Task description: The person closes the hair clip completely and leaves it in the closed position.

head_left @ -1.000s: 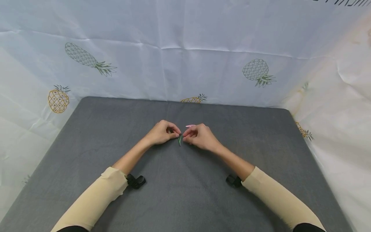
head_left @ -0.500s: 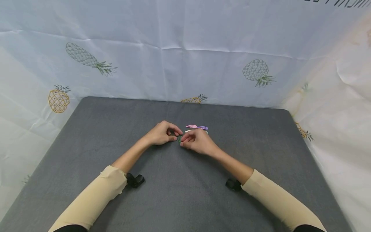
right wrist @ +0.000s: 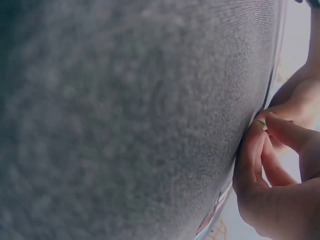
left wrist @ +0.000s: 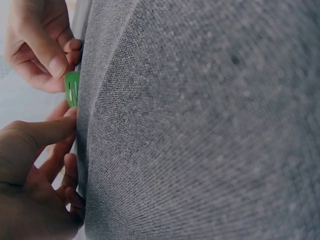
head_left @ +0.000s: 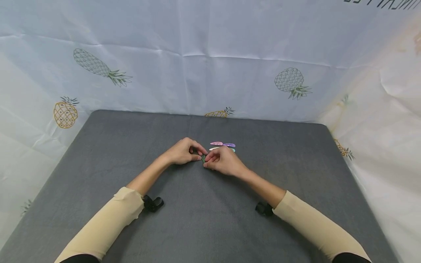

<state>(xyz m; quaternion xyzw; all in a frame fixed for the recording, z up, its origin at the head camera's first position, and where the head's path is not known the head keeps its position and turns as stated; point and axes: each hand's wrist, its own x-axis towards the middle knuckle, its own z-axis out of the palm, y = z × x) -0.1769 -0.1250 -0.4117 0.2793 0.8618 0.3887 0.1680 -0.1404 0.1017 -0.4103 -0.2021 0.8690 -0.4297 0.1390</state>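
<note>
A small green snap hair clip (left wrist: 72, 89) is between both hands near the middle of the grey table, low over the cloth. My left hand (head_left: 184, 151) pinches one end of it with thumb and finger. From the other side my right hand (head_left: 226, 161) pinches the opposite end, its thumb and fingertip meeting on the green edge in the right wrist view. The head view shows only a sliver of the clip between the fingertips. In the left wrist view its rounded end and slots show.
Just behind my right hand lie a pink hair clip (head_left: 216, 143), a purple one (head_left: 229, 145), a whitish one (head_left: 213, 148) and a mint one (head_left: 233, 149), the last two partly hidden. A pineapple-print curtain (head_left: 197, 84) hangs behind the table (head_left: 210, 219).
My right hand has come left and slightly nearer me, onto the green clip, uncovering clips behind it. The green clip, which pointed down from my left fingers, is now mostly hidden between both hands.
</note>
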